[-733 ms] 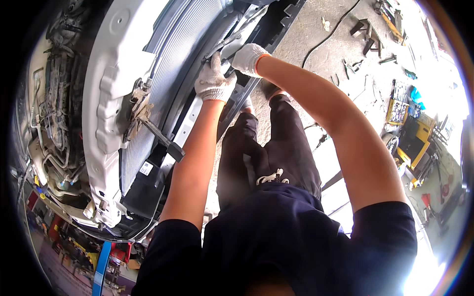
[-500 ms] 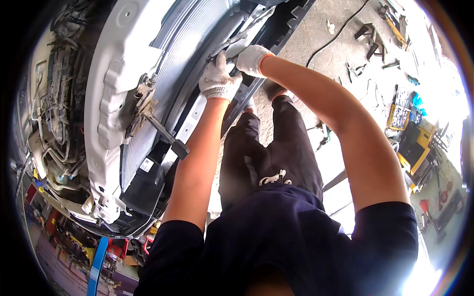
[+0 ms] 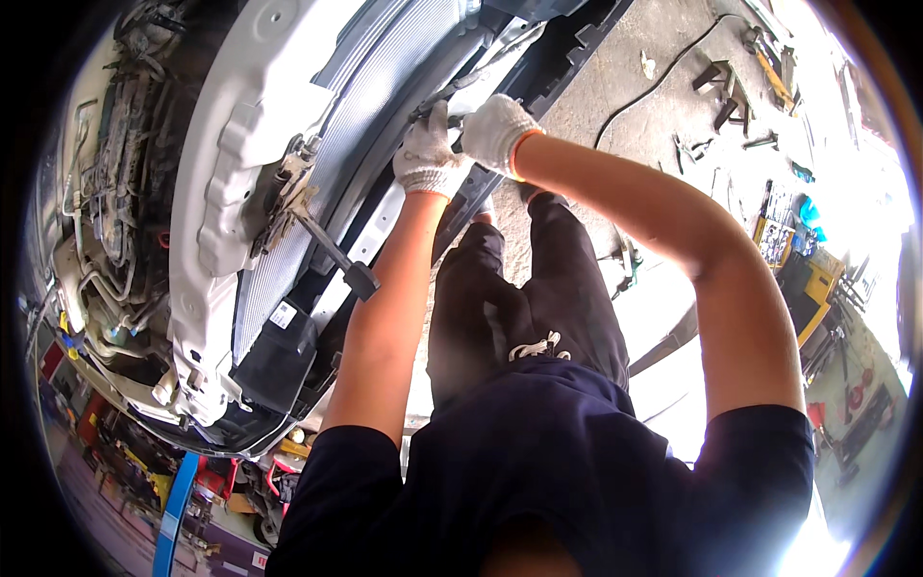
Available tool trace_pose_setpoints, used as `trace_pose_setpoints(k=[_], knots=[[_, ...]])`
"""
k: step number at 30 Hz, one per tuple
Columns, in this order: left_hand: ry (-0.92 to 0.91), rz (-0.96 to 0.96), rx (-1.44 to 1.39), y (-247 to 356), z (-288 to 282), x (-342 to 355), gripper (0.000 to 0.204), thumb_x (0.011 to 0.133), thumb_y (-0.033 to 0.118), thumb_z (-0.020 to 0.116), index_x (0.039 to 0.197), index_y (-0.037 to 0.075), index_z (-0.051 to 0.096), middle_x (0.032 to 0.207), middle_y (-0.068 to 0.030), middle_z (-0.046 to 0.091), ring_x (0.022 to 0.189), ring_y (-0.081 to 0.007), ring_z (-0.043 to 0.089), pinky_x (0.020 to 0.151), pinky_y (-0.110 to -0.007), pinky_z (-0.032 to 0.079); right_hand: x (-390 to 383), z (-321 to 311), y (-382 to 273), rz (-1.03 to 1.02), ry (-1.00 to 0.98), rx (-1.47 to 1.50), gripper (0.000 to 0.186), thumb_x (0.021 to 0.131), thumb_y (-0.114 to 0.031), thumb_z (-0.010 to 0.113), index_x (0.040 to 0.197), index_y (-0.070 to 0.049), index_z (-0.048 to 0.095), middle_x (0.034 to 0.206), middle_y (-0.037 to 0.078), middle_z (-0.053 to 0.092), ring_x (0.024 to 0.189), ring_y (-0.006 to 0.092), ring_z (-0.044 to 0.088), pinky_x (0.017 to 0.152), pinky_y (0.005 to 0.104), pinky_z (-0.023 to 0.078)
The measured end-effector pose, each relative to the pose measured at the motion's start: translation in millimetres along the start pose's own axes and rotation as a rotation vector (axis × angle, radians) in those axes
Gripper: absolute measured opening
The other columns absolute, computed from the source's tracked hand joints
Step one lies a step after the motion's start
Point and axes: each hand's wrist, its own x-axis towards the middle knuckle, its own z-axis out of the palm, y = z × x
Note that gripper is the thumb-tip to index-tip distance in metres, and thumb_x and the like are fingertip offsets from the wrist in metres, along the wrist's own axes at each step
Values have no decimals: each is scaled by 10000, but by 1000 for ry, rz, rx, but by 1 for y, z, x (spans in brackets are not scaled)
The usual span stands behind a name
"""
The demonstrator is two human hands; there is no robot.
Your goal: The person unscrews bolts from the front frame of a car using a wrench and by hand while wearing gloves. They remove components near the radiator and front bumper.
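Dipping toward six o'clock, our white-gloved right hand (image 3: pixel 496 134) hides its grip, as does our white-gloved left hand (image 3: pixel 429 160), a silver metal bar (image 3: pixel 381 219) at its seven.

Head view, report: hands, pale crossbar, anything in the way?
Left hand and right hand close together at the pale crossbar, both gloved; grips hidden. Crossbar runs alongside ribbed radiator. Black-ended lever juts by left forearm, contact unclear.

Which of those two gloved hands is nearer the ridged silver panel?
The left hand, with one finger extended. The right hand is farther from the ridged silver panel, toward the concrete floor.
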Motion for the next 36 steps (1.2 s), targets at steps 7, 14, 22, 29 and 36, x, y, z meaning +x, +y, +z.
trace_pose_setpoints(k=[7, 14, 22, 29, 36], knots=[[-2, 22, -10, -19, 24, 11, 473, 994, 370, 587, 1435, 268, 446, 1185, -215, 690, 1072, -418, 709, 786, -528, 604, 20, -10, -64, 373, -177, 170, 266, 919, -245, 655, 1118, -119, 779, 1082, 70, 755, 981, 258, 738, 669, 452, 538], [-20, 18, 5, -47, 45, 18, 534, 1011, 399, 570, 1504, 263, 416, 1284, -200, 681, 1037, -390, 732, 772, -497, 619, 38, -36, -89, 408, -404, 292, 276, 826, -264, 809, 1089, -182, 827, 1076, 8, 794, 970, 188, 766, 630, 448, 593], [-31, 100, -77, -23, 21, 9, 970, 747, 541, 858, 1523, 150, 426, 1319, -246, 643, 1186, -426, 667, 949, -510, 576, -48, -35, -110, 414, 190, 363, 271, 869, -99, 673, 1112, 8, 727, 1085, 172, 717, 885, 330, 709, 693, 469, 601], [127, 144, -28, -25, 29, 6, 985, 725, 491, 859, 1547, 170, 422, 1265, -224, 664, 1082, -409, 697, 873, -533, 585, -75, -7, -98, 350, 984, 1213, 193, 893, -45, 719, 1079, -25, 671, 1065, 147, 707, 924, 363, 712, 763, 429, 588], [186, 114, 15, 7, 3, -10, 836, 736, 391, 890, 1434, 93, 541, 1191, -217, 673, 1059, -391, 709, 874, -487, 587, -39, 21, -94, 227, 1214, 1395, 286, 813, 10, 759, 1086, -19, 679, 1078, 148, 710, 951, 340, 723, 792, 412, 602]])
